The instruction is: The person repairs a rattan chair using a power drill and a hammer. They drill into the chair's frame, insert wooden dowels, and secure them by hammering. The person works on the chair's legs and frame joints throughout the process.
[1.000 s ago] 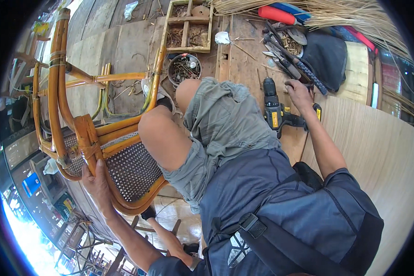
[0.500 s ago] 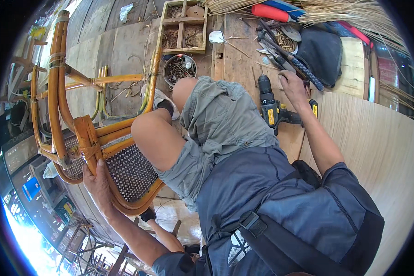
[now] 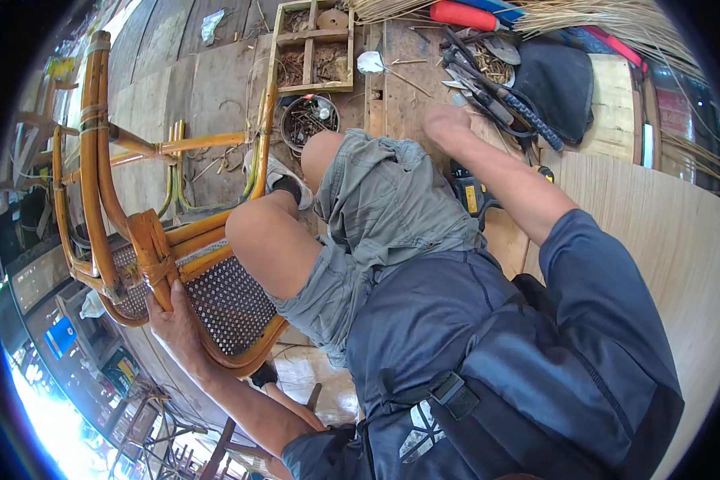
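A rattan chair point(image 3: 186, 234), with bamboo-coloured poles and a woven cane panel point(image 3: 230, 308), lies tipped at my left beside my leg. My left hand point(image 3: 176, 320) is closed round its frame, close to a bound joint point(image 3: 158, 268). Over the wooden bench, my right hand point(image 3: 446, 126) is curled like a fist. Its fingertips point down out of sight, so anything inside them is hidden. Below that forearm sits a black and yellow cordless drill point(image 3: 470, 196), largely covered by the arm.
Pliers and cutters point(image 3: 488, 100) lie beside a black pouch point(image 3: 554, 96) on the right. Ahead stand a divided wooden box point(image 3: 352, 60) and a round tub of small pieces point(image 3: 310, 124). Rattan strands point(image 3: 608, 28) spread along the far right. A pale board point(image 3: 640, 232) is at my right.
My right hand has swung left from beside the drill to a spot ahead of it, and its forearm now covers much of the drill. My left hand keeps its hold on the chair.
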Action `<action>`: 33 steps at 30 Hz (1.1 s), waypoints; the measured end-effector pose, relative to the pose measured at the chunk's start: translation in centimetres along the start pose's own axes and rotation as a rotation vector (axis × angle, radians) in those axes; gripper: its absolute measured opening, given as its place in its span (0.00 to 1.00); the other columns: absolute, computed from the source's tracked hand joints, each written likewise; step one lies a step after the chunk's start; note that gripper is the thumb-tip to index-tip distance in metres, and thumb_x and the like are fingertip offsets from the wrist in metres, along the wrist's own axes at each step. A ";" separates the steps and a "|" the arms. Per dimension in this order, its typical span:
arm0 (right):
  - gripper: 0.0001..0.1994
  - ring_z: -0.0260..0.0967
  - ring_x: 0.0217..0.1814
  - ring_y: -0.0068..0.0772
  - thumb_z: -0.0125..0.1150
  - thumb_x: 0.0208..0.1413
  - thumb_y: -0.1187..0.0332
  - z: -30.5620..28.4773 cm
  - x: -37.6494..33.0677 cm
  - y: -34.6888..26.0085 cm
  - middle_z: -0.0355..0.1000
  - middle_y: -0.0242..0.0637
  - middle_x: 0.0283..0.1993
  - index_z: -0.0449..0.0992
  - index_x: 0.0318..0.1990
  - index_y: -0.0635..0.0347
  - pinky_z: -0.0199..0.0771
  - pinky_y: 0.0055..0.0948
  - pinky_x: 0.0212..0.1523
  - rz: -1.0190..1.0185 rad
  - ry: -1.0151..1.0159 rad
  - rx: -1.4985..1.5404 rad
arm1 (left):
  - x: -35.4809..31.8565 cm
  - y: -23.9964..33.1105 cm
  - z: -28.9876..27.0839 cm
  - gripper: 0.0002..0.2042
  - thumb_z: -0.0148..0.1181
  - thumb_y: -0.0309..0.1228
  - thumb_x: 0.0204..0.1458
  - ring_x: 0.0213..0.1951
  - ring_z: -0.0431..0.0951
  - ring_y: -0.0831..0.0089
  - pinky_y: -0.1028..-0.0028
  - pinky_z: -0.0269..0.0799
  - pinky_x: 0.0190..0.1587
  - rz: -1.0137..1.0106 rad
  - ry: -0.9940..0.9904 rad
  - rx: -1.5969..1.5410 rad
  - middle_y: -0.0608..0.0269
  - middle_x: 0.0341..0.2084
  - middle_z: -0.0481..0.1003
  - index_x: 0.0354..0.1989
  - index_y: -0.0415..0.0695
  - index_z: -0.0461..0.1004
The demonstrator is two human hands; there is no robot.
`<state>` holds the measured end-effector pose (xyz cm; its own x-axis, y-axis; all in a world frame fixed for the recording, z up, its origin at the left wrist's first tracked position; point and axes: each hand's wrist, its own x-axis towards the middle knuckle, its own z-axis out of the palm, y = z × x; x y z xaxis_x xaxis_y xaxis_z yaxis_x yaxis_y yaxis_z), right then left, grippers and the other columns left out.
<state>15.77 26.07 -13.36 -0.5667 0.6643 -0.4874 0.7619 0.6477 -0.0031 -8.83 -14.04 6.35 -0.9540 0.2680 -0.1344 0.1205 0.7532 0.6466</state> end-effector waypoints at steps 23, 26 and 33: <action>0.12 0.69 0.40 0.54 0.47 0.54 0.61 -2.7 1.4 9.1 0.71 0.49 0.35 0.73 0.35 0.59 0.68 0.49 0.40 0.068 0.439 0.291 | -0.3 1.7 1.1 0.15 0.56 0.30 0.53 0.33 0.71 0.76 0.78 0.67 0.37 -0.055 0.107 -0.044 0.62 0.34 0.73 0.47 0.35 0.68; 0.09 0.68 0.39 0.50 0.51 0.53 0.63 -3.1 4.4 8.4 0.70 0.44 0.33 0.73 0.33 0.55 0.67 0.49 0.39 -0.104 0.648 0.248 | -0.3 1.6 1.3 0.16 0.57 0.31 0.53 0.33 0.70 0.78 0.79 0.67 0.37 -0.021 0.130 -0.089 0.61 0.34 0.73 0.47 0.35 0.68; 0.08 0.66 0.43 0.41 0.49 0.51 0.65 -4.7 11.7 5.0 0.72 0.36 0.36 0.75 0.33 0.51 0.64 0.46 0.42 -0.095 0.646 -0.211 | 0.2 -0.4 0.3 0.23 0.54 0.41 0.55 0.45 0.71 0.67 0.70 0.64 0.50 0.109 0.166 0.180 0.52 0.44 0.72 0.51 0.32 0.66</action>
<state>11.48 38.76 -14.99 -0.7513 0.6478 0.1258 0.6594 0.7295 0.1816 -8.97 -14.15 5.83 -0.9629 0.2624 0.0631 0.2576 0.8242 0.5043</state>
